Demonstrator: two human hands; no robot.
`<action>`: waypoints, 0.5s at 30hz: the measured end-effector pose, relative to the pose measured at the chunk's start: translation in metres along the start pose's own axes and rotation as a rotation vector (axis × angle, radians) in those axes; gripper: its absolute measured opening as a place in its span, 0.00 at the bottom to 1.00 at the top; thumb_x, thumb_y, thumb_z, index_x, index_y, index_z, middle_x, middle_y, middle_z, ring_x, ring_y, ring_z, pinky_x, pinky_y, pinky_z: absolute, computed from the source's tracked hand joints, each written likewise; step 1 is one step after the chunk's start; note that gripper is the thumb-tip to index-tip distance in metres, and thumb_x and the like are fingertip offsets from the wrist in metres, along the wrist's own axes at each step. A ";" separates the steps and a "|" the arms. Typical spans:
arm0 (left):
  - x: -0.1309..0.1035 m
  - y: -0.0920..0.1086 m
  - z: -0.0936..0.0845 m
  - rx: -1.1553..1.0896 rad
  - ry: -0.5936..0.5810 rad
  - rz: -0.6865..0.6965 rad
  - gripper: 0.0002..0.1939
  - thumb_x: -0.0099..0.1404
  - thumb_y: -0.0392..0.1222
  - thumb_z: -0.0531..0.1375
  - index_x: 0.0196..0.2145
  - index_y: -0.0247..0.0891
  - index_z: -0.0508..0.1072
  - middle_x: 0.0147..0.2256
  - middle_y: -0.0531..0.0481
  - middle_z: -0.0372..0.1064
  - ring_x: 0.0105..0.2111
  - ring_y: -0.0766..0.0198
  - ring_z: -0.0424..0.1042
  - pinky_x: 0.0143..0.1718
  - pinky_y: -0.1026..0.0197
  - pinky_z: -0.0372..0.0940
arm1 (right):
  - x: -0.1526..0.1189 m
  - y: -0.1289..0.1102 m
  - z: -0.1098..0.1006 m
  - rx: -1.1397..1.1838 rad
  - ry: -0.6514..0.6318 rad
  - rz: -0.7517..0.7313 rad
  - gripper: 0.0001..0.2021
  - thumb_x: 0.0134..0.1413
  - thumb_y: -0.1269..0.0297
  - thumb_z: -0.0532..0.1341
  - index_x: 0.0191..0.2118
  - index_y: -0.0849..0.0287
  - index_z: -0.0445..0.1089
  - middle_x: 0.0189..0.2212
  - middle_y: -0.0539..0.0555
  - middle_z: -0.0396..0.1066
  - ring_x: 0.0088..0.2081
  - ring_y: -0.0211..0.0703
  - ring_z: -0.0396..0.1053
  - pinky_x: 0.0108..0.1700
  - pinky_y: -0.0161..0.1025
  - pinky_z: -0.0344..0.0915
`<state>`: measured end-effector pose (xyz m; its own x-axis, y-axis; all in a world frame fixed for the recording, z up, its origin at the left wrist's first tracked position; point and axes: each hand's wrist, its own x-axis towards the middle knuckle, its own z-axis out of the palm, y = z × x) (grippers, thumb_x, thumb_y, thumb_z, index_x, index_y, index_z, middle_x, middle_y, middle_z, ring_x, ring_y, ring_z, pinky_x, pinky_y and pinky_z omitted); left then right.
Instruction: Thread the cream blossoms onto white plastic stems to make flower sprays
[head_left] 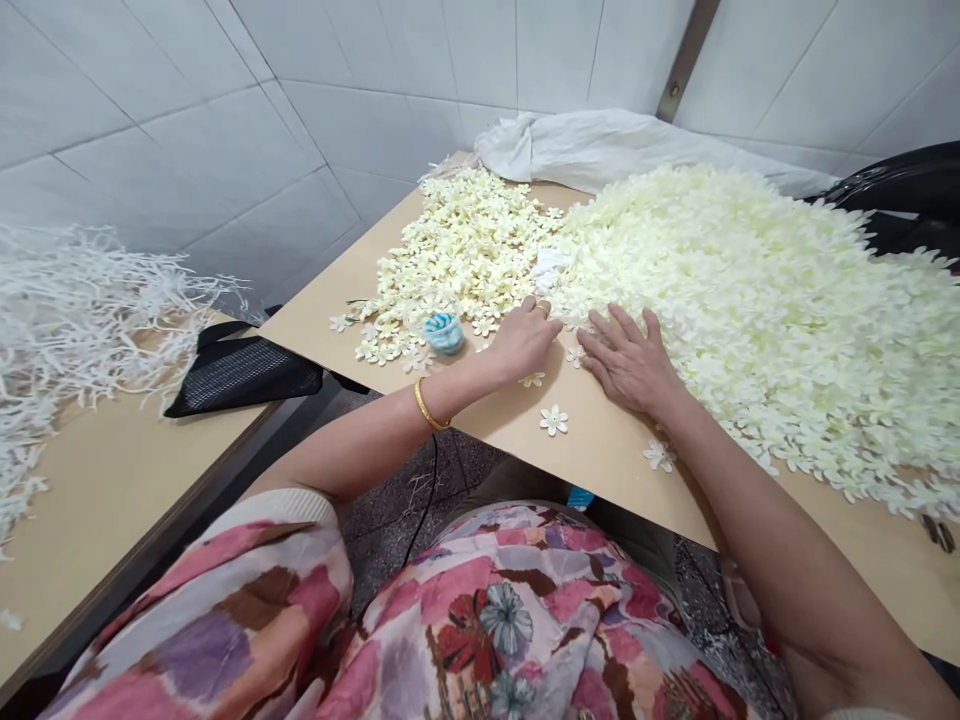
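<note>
My left hand (526, 342) rests at the front of the smaller flower pile, its fingers curled and pressed together over the tabletop. What they hold, if anything, is hidden. Beside it, my right hand (628, 362) lies flat with fingers apart, touching the edge of the large heap of pale artificial flowers (765, 300). The smaller pile of cream artificial flower heads (465, 240) spreads beyond my left hand. Single white flowers lie nearer to me, one loose flower (553, 420) in front of the hands and another flower (659, 456) by my right wrist.
A small blue-and-white round object (444, 333) sits left of my left hand. White cloth (600, 140) lies along the wall, and a white scrap (550, 268) between the piles. At left, white branching stems (90, 310) and a black mesh item (247, 375) lie on another table.
</note>
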<state>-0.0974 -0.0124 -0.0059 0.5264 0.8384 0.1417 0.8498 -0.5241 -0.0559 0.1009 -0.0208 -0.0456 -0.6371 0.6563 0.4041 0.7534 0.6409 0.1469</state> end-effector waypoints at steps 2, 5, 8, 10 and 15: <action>-0.001 -0.004 -0.001 -0.002 -0.001 -0.026 0.14 0.60 0.29 0.48 0.34 0.30 0.73 0.37 0.36 0.67 0.42 0.51 0.63 0.42 0.53 0.60 | 0.005 0.011 0.004 -0.015 -0.011 0.020 0.20 0.62 0.57 0.49 0.55 0.59 0.62 0.59 0.60 0.60 0.62 0.60 0.51 0.59 0.66 0.43; -0.007 -0.008 -0.007 -0.060 -0.010 -0.066 0.11 0.59 0.30 0.50 0.33 0.31 0.73 0.37 0.37 0.67 0.41 0.52 0.64 0.41 0.53 0.61 | 0.009 0.022 0.006 -0.047 -0.039 0.043 0.20 0.63 0.57 0.46 0.55 0.59 0.62 0.58 0.60 0.61 0.61 0.60 0.51 0.59 0.65 0.42; -0.023 -0.006 -0.014 -0.187 0.064 -0.073 0.10 0.62 0.36 0.52 0.33 0.32 0.72 0.38 0.39 0.67 0.41 0.54 0.64 0.42 0.53 0.61 | 0.010 0.024 0.006 -0.075 -0.057 0.064 0.21 0.63 0.56 0.45 0.55 0.59 0.62 0.60 0.60 0.59 0.61 0.61 0.50 0.59 0.64 0.41; -0.039 -0.003 -0.015 -0.280 0.138 -0.066 0.12 0.64 0.42 0.52 0.36 0.33 0.72 0.41 0.39 0.66 0.42 0.55 0.64 0.43 0.52 0.62 | 0.009 0.021 0.004 -0.082 -0.063 0.073 0.21 0.63 0.56 0.45 0.55 0.59 0.63 0.60 0.61 0.59 0.61 0.61 0.50 0.59 0.64 0.41; -0.080 0.017 0.001 -0.362 0.145 0.013 0.34 0.58 0.63 0.54 0.52 0.33 0.67 0.53 0.33 0.60 0.54 0.46 0.59 0.51 0.45 0.59 | 0.007 0.008 -0.001 -0.107 -0.049 0.040 0.20 0.62 0.56 0.47 0.52 0.58 0.65 0.59 0.61 0.60 0.61 0.60 0.50 0.59 0.63 0.43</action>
<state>-0.1250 -0.0883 -0.0194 0.5053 0.8151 0.2833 0.7650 -0.5750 0.2902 0.1029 -0.0119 -0.0405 -0.6110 0.7011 0.3676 0.7901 0.5692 0.2276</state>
